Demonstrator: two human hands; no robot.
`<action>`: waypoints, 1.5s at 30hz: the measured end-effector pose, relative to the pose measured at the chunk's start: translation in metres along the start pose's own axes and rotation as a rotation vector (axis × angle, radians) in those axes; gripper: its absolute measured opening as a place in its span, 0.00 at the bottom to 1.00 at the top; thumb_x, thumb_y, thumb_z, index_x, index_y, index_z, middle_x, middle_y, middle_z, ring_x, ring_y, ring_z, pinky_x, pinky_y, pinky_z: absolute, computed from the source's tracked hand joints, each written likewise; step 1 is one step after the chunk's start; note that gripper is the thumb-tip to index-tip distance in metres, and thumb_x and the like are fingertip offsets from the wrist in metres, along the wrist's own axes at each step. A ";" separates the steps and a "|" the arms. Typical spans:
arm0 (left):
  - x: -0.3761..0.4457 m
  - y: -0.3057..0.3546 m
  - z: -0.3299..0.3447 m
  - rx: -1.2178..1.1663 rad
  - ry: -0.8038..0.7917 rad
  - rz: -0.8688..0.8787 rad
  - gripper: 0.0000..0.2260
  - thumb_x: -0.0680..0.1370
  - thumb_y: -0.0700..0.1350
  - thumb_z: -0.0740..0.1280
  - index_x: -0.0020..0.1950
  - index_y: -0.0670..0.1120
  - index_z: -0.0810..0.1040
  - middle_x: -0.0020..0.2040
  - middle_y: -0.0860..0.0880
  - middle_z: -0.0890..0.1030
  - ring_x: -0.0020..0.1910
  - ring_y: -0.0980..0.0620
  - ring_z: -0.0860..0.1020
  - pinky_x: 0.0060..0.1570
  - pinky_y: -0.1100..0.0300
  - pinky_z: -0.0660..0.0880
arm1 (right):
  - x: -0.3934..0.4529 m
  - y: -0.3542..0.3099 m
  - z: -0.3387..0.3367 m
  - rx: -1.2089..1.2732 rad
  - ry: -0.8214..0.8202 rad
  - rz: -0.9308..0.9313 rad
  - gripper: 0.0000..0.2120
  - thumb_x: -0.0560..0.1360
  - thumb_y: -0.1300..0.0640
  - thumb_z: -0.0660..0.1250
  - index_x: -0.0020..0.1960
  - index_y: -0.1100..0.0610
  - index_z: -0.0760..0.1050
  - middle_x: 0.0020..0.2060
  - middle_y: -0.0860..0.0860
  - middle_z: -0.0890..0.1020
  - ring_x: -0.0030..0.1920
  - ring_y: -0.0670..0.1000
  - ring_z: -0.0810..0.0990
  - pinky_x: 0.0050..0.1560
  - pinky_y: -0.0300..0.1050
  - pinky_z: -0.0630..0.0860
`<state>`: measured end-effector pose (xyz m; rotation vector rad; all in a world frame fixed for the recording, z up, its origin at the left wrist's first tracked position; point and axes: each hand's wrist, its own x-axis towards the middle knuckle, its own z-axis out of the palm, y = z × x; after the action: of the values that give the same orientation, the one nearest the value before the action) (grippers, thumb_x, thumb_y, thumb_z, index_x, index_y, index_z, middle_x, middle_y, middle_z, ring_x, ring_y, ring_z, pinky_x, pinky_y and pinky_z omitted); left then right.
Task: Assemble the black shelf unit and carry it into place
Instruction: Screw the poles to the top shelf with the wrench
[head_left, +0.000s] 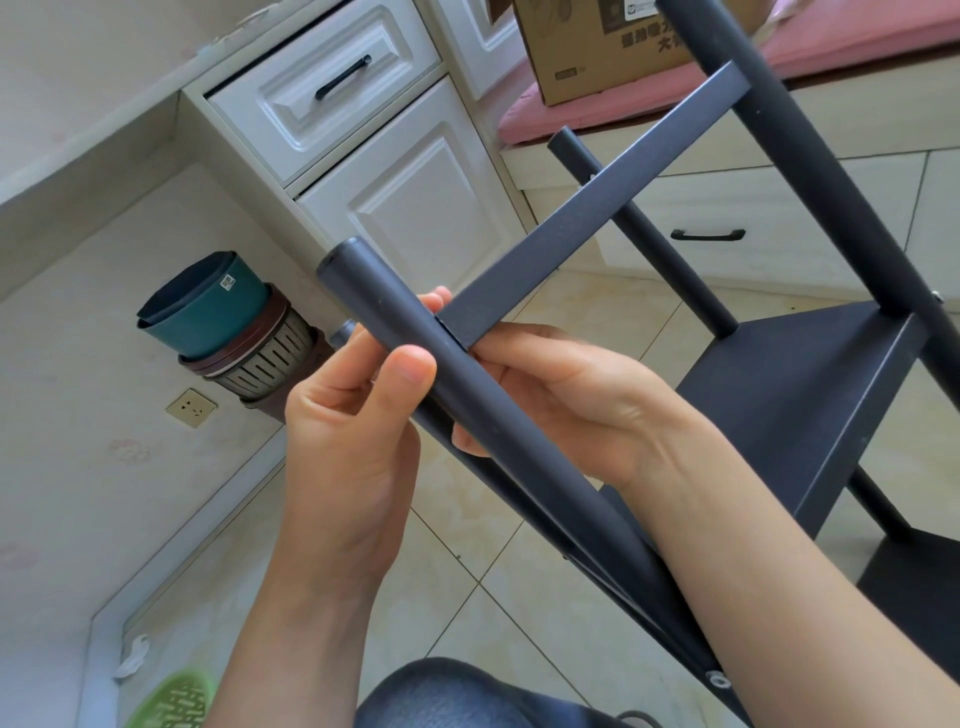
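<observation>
The black metal shelf unit (789, 395), built of round tubular posts, flat crossbars and sheet-metal shelves, lies tilted across the centre and right of the frame, above the tiled floor (545, 613). The nearest round post (467, 395) runs from the centre toward the lower right. A flat crossbar (597, 208) meets it at the joint in the centre of the frame.

The left hand (353, 415) holds the post just below the joint, thumb on top and fingers curled beneath. The right hand (566, 395) clamps its grip on the same post from the opposite side, fingers wrapped under it beside the crossbar end.

Handling judgement: the frame appears rigid and moderately heavy for its size. The painted tube looks smooth and may slip in the palm. Hold the posts close to a crossbar or shelf joint, which stops the hand sliding. Avoid the thin shelf edges. For carrying, take two opposite posts to keep the unit from swinging.
</observation>
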<state>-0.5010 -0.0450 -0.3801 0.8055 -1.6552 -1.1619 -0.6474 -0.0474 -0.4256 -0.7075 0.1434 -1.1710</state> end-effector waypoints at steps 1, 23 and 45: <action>0.000 0.000 0.000 -0.005 0.001 0.002 0.27 0.66 0.64 0.77 0.61 0.53 0.84 0.54 0.50 0.85 0.56 0.50 0.82 0.54 0.55 0.78 | 0.001 0.001 0.001 -0.010 0.037 0.004 0.08 0.73 0.55 0.68 0.49 0.55 0.83 0.39 0.50 0.83 0.37 0.48 0.83 0.35 0.41 0.79; 0.000 0.000 0.002 0.013 -0.009 0.015 0.25 0.65 0.66 0.77 0.58 0.56 0.85 0.53 0.52 0.85 0.56 0.51 0.82 0.55 0.53 0.79 | 0.001 -0.003 -0.003 -0.038 0.039 0.013 0.11 0.71 0.58 0.69 0.53 0.56 0.81 0.45 0.52 0.81 0.42 0.48 0.79 0.40 0.40 0.78; -0.001 0.000 0.003 0.010 -0.026 0.018 0.24 0.64 0.65 0.77 0.56 0.57 0.85 0.51 0.54 0.85 0.55 0.53 0.83 0.52 0.58 0.79 | -0.002 -0.001 0.004 0.041 0.091 0.011 0.14 0.69 0.55 0.68 0.54 0.57 0.80 0.47 0.54 0.79 0.42 0.48 0.81 0.38 0.40 0.78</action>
<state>-0.5037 -0.0433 -0.3802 0.7838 -1.6878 -1.1568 -0.6471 -0.0435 -0.4223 -0.6165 0.1990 -1.1930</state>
